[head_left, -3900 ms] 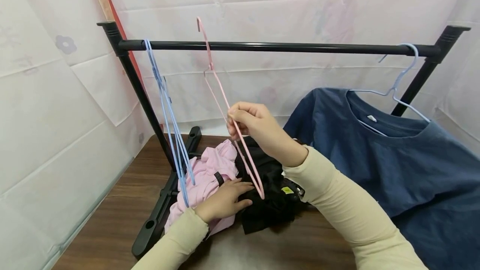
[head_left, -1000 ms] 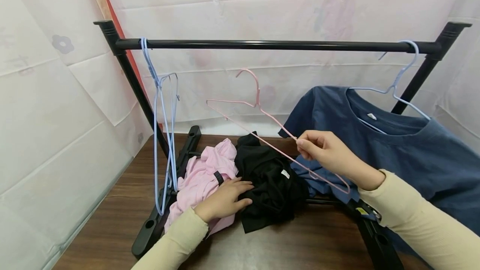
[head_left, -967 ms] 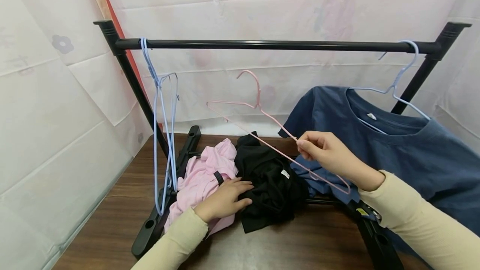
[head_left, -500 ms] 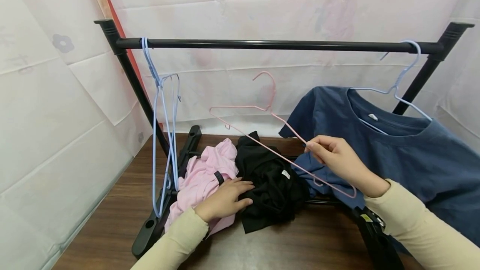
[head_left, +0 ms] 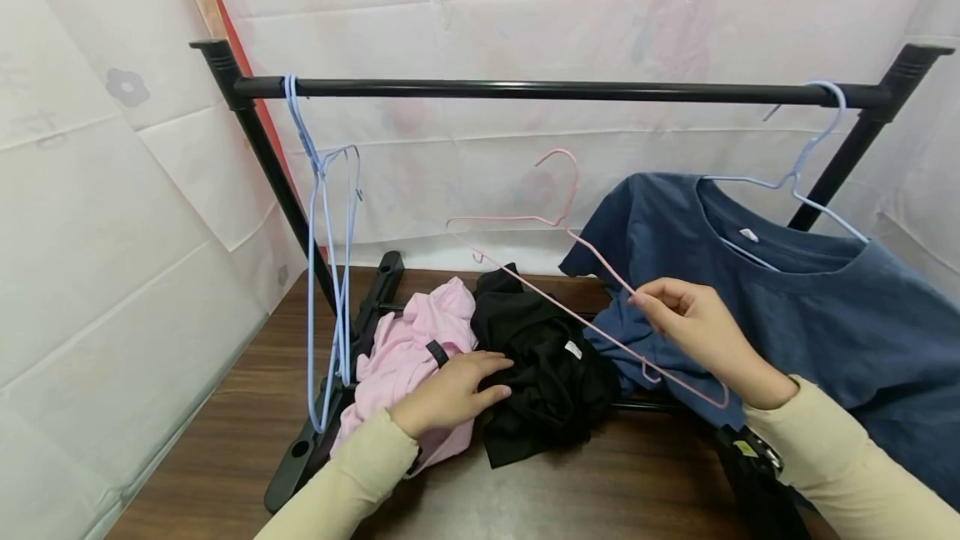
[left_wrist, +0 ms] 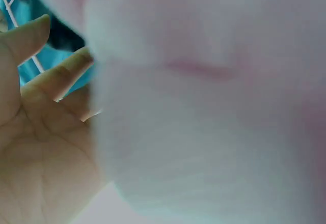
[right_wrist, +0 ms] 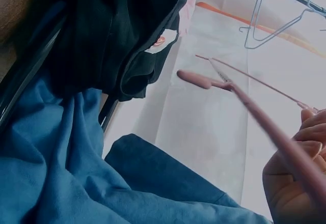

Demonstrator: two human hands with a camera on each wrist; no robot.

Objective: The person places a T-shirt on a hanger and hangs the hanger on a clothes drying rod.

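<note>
Garments and hangers at a clothes rack, left to right. Bare blue wire hangers (head_left: 311, 290) hang at the left end of the black rail (head_left: 487, 88). Below, a pink garment (head_left: 416, 327) lies crumpled on the bench (head_left: 585, 490); the left hand (head_left: 453, 390) rests at its edge, fingers extended, gripping nothing. Just beside it lies a bunched black garment (head_left: 532, 382). A bare pink hanger (head_left: 598, 256), held below the rail, is pinched by one arm in the right hand (head_left: 693, 319). At far right, a navy T-shirt (head_left: 810, 307) hangs on a light-blue hanger (head_left: 804, 157). Judged by this layout, one garment is hung; pink and black await hangers. The right-wrist view resolves an orange mark on the black garment's white label (right_wrist: 162, 42), illegible from the head; the left-wrist view shows the palm beside blurred pale pink.
</note>
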